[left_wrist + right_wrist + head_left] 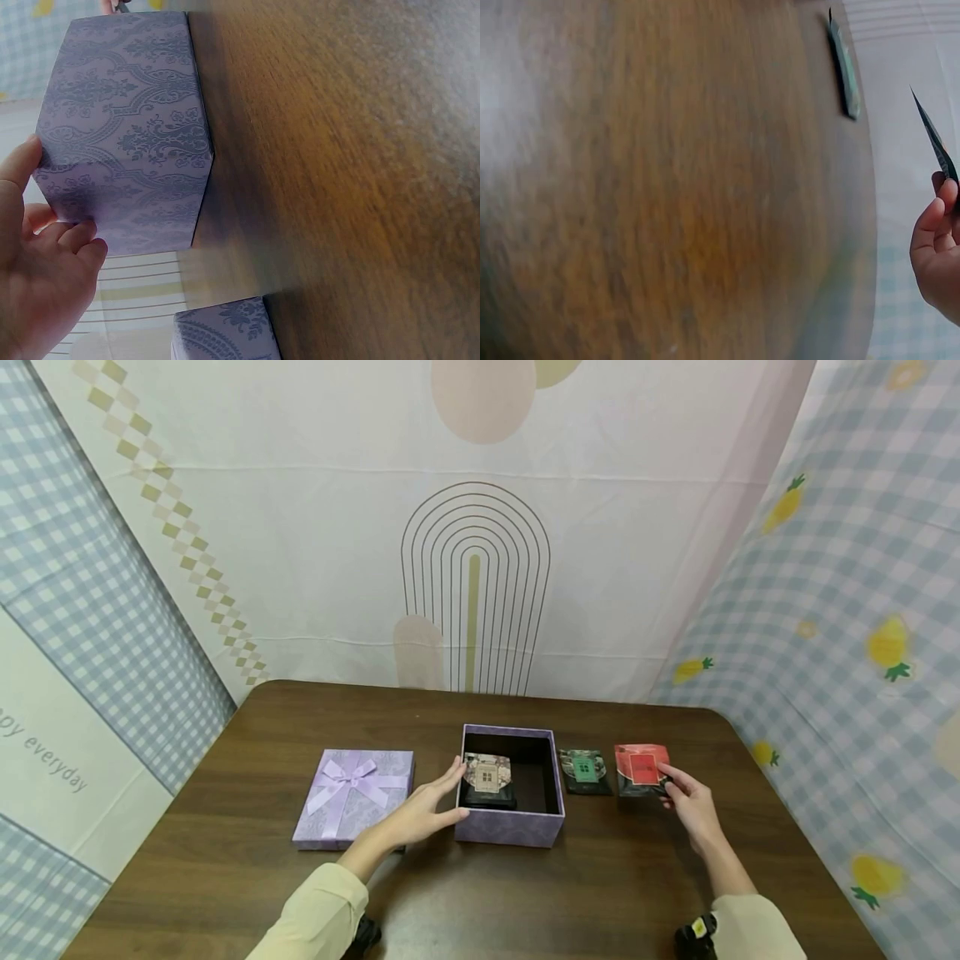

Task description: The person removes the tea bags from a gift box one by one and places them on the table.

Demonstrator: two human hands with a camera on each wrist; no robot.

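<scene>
My right hand [693, 810] pinches the right edge of a red and black sachet [639, 768]. In the right wrist view the held sachet appears edge-on between thumb and fingers. Spread along the left side of an open purple box [510, 828] is my left hand [423, 814], its thumb at the near left corner and its fingers against the left wall. Inside the box, at the left, stands a black sachet with a beige label [487, 777]. A green and black sachet [585, 771] lies just right of the box.
The purple lid [356, 797], topped with a ribbon bow, lies left of the box beside my left forearm. Everything rests on a brown wooden table [517, 902]. Patterned cloth [330, 568] hangs behind the table and along both sides.
</scene>
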